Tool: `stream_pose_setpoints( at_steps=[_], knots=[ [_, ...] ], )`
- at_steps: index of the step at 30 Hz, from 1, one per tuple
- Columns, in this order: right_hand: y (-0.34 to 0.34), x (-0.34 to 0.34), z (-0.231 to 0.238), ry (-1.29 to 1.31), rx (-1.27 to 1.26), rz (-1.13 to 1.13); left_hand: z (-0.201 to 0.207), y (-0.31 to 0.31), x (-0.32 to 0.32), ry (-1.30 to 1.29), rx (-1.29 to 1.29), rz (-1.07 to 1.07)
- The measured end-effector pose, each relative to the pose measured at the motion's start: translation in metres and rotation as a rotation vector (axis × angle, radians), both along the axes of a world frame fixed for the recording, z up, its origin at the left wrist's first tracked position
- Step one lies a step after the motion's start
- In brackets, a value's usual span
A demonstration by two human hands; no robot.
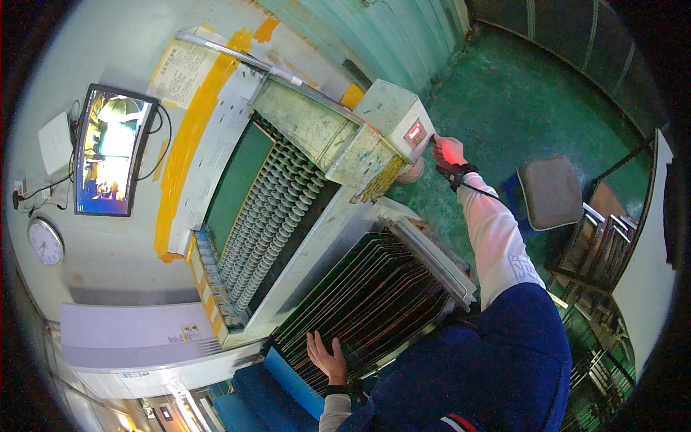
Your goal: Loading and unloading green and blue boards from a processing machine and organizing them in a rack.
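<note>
My right hand (449, 152) is stretched out to the side of a pale control box (392, 111) with a lit red display (414, 135). Its fingers are curled in at the box's edge; what they touch or grip there is too small to make out. My left hand (327, 357) is open, fingers spread, over the near end of a rack of upright thin panels (360, 302). Whether it touches them I cannot tell. Beyond the rack, a green panel (241, 180) lies on a bed of grey rollers (277, 209).
A monitor (115, 151) and a round clock (45, 241) hang on the left wall. A padded stool (550, 193) stands on the green floor at right, beside a rack with metal bars (608, 234). Blue padding (288, 381) lies near my left hand.
</note>
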State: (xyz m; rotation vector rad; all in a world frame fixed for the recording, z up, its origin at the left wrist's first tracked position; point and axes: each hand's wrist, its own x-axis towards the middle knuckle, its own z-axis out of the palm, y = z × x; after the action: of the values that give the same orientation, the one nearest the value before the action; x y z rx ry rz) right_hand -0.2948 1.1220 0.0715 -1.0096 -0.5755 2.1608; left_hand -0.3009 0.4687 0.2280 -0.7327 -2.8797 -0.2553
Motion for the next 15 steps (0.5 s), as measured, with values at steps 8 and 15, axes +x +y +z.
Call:
stream_pose_setpoints(
  at_steps=[8, 15],
  knots=[
    [0.0013, -0.0044, -0.004, -0.077, 0.019, -0.03, -0.0012, 0.0002, 0.0014, 0.004, 0.007, -0.005],
    [0.0015, -0.0025, -0.0057, 0.064, 0.016, -0.001, -0.001, 0.0005, 0.0007, 0.007, 0.017, -0.009]
  ],
)
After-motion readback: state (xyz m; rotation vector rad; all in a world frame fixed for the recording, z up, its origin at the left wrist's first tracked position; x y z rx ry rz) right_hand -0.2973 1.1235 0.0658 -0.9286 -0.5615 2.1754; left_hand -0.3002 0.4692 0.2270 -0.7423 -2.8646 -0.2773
